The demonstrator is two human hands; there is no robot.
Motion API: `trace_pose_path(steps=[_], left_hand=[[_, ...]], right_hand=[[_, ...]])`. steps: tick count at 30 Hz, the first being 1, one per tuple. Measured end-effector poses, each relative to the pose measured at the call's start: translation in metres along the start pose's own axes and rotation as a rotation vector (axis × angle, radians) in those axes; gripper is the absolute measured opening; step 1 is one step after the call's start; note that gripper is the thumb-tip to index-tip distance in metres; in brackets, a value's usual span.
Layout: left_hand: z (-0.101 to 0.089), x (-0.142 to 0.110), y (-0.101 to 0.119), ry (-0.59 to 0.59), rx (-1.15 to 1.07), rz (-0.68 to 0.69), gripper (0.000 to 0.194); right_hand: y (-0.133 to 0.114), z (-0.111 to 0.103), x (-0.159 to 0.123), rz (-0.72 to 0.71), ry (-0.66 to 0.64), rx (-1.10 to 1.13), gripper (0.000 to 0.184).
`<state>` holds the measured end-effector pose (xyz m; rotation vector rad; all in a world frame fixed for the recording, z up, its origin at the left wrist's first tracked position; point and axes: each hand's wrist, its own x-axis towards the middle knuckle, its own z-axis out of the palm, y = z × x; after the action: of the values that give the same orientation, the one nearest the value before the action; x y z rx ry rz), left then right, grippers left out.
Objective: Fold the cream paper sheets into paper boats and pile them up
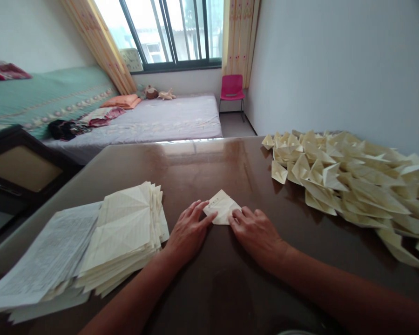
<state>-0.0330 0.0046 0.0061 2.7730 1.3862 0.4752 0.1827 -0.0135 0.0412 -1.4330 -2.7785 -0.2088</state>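
Note:
A small folded piece of cream paper lies on the brown table between my hands, with a corner pointing away from me and a little print near its upper left edge. My left hand holds its left side, thumb and fingers pressed on the edge. On the right side, the curled fingers of my right hand grip the paper's edge. To the left sits a stack of creased cream sheets. Over on the right is a large pile of folded paper boats.
White printed sheets lie partly beneath the creased stack at the left. The glossy table ends at a bed. A pink chair stands by the far wall, and a dark cabinet is at the left.

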Motion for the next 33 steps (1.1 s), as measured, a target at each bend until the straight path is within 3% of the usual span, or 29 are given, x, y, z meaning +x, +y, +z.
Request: trace_pose_path(steps=[7, 13, 16, 21, 25, 33], left_hand=[[-0.002, 0.002, -0.004, 0.046, -0.173, -0.049, 0.047], [-0.006, -0.001, 0.003, -0.013, -0.417, -0.026, 0.055], [-0.008, -0.001, 0.005, -0.029, -0.336, 0.067, 0.047], [-0.013, -0.001, 0.004, 0.013, -0.006, 0.235, 0.033], [-0.014, -0.002, 0.0, -0.01, 0.186, 0.26, 0.031], [-0.013, -0.001, -0.002, -0.033, 0.162, 0.262, 0.033]], right_hand=[[0.02, 0.009, 0.008, 0.01, 0.01, 0.031, 0.022], [0.041, 0.028, 0.014, -0.036, 0.098, 0.194, 0.025], [0.045, 0.036, 0.015, -0.053, 0.143, 0.314, 0.026], [0.048, 0.043, 0.018, -0.098, 0.195, 0.435, 0.029], [0.048, 0.044, 0.019, -0.115, 0.213, 0.445, 0.029], [0.046, 0.047, 0.019, -0.11, 0.251, 0.425, 0.027]])
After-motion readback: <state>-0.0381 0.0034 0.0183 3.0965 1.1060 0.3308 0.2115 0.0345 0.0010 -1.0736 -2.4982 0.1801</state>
